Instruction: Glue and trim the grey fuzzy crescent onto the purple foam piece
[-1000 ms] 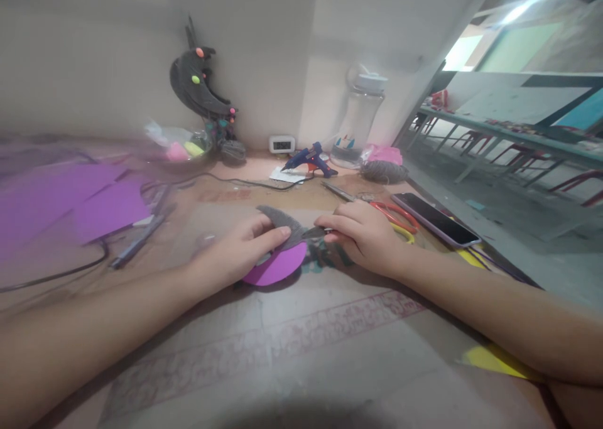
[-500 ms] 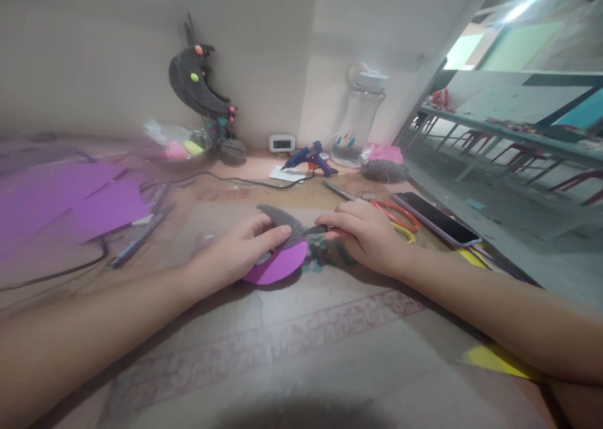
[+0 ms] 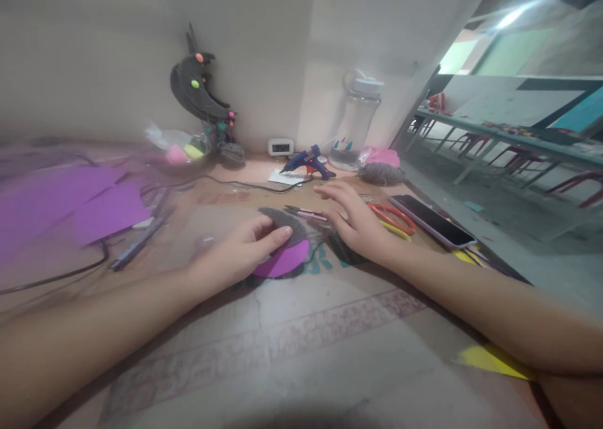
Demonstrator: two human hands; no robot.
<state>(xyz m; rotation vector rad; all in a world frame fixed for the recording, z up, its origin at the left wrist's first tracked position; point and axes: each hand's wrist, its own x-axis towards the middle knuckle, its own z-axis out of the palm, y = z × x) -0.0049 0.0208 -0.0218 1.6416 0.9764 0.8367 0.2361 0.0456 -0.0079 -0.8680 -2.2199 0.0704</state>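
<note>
Left hand (image 3: 245, 247) pins the grey felt (image 3: 287, 223) onto the purple disc (image 3: 282, 262). Right hand (image 3: 358, 225) is open, fingers spread, holding nothing, snips (image 3: 306, 213) lying just behind the disc. Felt looks placed; whether it's stuck yet, can't tell.

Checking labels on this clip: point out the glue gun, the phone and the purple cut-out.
glue gun (image 3: 305, 162): head view, on its blue body.
phone (image 3: 431, 220): head view, middle of its dark screen.
purple cut-out (image 3: 283, 263): head view, on its uncovered lower part.
</note>
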